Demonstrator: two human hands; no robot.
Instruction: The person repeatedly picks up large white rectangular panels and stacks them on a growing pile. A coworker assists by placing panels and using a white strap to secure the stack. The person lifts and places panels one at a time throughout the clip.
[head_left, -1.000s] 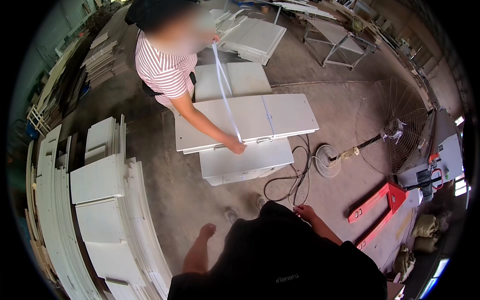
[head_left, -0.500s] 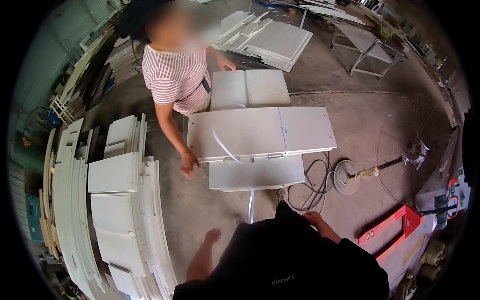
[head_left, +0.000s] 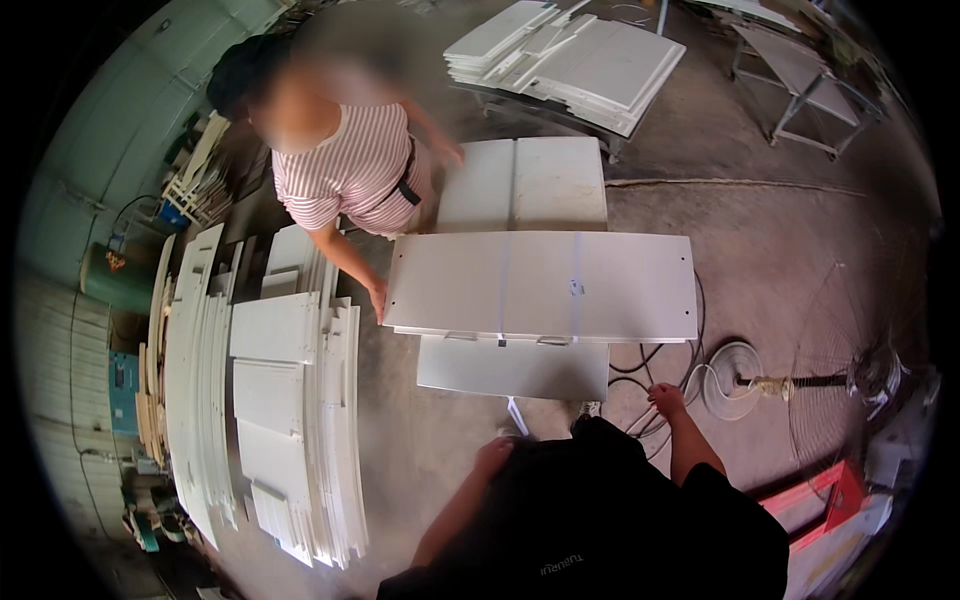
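Note:
A long off-white panel stack [head_left: 630, 275], bound by thin straps [head_left: 576, 290], lies across white cabinet boxes [head_left: 560, 180]. A grey-white box front [head_left: 510, 372] with two handles shows below its near edge. My right hand [head_left: 667, 399] is off the near right corner, fingers loosely bent and apart, holding nothing. My left hand [head_left: 493, 457] hangs low beside my black shirt, close to the dangling strap end [head_left: 517, 413]; its fingers are blurred and I cannot see a grip. Across from me, a person in a striped shirt has a hand [head_left: 378, 300] on the panel's left end.
Stacks of white boards [head_left: 275, 400] stand at the left. A loaded board table [head_left: 590, 70] and a metal-framed table [head_left: 800, 85] are behind. Black cables [head_left: 640, 385], a fan with a round base [head_left: 733, 380] and a red pallet jack [head_left: 825, 505] lie at the right.
My view has shifted. The panel lies squarer, and a loose strap now lies flat across it. The other person's hand has come to the panel's end. My right hand has risen beside it.

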